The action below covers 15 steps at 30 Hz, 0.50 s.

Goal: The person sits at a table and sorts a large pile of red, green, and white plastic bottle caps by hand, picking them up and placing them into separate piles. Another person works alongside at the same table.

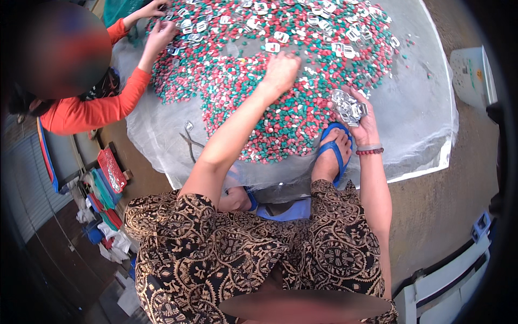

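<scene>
A big heap of small red, green and white plastic pieces [302, 116] lies spread on a clear plastic sheet [421, 108] on the ground. Larger white clip-shaped parts [280, 36] are mixed in toward the far side. My left hand [280, 73] reaches forward with its fingers down in the heap. My right hand [360, 116] is held palm up at the heap's right edge, cupping a bunch of shiny white clip parts [348, 105]. A bead bracelet sits on that wrist.
Another person in an orange sleeve [102, 105] works the heap's far left with both hands [159, 24]. Metal pliers [191, 141] lie on the sheet. My foot in a blue sandal [333, 151] rests on the sheet edge. A white container [472, 73] stands right; coloured items are stacked left.
</scene>
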Each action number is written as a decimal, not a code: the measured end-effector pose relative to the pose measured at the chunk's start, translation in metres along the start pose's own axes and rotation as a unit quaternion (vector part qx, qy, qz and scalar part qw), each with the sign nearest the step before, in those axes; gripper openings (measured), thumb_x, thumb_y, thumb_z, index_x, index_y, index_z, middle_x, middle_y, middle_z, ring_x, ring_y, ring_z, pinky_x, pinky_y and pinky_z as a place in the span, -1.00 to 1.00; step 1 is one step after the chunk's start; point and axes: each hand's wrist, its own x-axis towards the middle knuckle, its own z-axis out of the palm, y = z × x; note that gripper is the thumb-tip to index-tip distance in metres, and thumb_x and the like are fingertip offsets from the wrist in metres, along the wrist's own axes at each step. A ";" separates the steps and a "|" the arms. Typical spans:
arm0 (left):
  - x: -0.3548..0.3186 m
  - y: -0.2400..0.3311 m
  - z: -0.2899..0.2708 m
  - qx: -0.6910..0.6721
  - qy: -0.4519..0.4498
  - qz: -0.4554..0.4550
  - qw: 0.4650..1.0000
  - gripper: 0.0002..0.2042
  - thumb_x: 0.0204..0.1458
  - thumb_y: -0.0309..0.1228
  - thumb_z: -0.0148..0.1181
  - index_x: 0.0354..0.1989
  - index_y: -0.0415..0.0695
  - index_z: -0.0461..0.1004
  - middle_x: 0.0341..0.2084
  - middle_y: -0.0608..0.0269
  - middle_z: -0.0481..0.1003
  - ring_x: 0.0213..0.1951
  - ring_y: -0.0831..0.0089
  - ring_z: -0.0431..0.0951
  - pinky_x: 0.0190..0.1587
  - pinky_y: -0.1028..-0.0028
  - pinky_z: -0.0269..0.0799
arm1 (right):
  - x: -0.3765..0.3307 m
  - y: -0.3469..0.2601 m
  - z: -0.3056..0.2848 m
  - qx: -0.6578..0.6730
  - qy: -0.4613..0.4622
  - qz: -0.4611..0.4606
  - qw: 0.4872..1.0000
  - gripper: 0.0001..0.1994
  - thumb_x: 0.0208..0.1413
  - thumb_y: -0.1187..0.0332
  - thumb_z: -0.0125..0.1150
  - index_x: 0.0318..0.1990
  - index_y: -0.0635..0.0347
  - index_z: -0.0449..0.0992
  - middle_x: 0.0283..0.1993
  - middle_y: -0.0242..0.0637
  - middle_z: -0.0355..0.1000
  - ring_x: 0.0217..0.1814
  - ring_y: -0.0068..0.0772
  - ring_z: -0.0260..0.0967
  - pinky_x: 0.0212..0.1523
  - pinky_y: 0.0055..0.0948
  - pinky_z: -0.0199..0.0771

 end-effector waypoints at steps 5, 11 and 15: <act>-0.015 0.025 -0.045 -0.352 0.073 -0.019 0.933 -0.84 -0.11 -0.42 0.18 -0.32 -0.13 0.50 -0.37 0.09 0.50 -0.27 0.14 0.49 -0.19 0.26 0.38 | 0.004 0.002 -0.013 0.033 -0.057 0.006 0.998 -0.57 0.22 0.09 -0.10 0.02 0.29 0.34 -0.15 0.02 0.46 -0.23 0.07 0.49 -0.47 -0.17 0.63; -0.049 0.096 -0.076 -0.167 0.047 0.054 0.983 -0.68 -0.01 -0.35 0.16 -0.05 -0.09 0.42 -0.23 0.13 0.38 -0.12 0.17 0.38 -0.11 0.25 0.36 | 0.015 0.036 0.000 0.067 0.056 -0.029 0.996 -0.71 0.21 0.24 -0.09 -0.06 0.22 0.40 -0.23 -0.26 0.49 -0.26 -0.39 0.49 -0.40 -0.36 0.59; -0.061 0.067 -0.113 -0.235 0.080 0.049 0.967 -0.64 -0.02 -0.33 0.15 -0.02 -0.10 0.38 -0.16 0.11 0.33 -0.08 0.14 0.34 -0.08 0.23 0.34 | 0.010 0.041 -0.004 0.084 0.016 0.098 0.991 -0.75 0.12 0.19 0.00 -0.19 0.14 0.46 -0.24 -0.25 0.50 -0.27 -0.31 0.50 -0.49 -0.32 0.60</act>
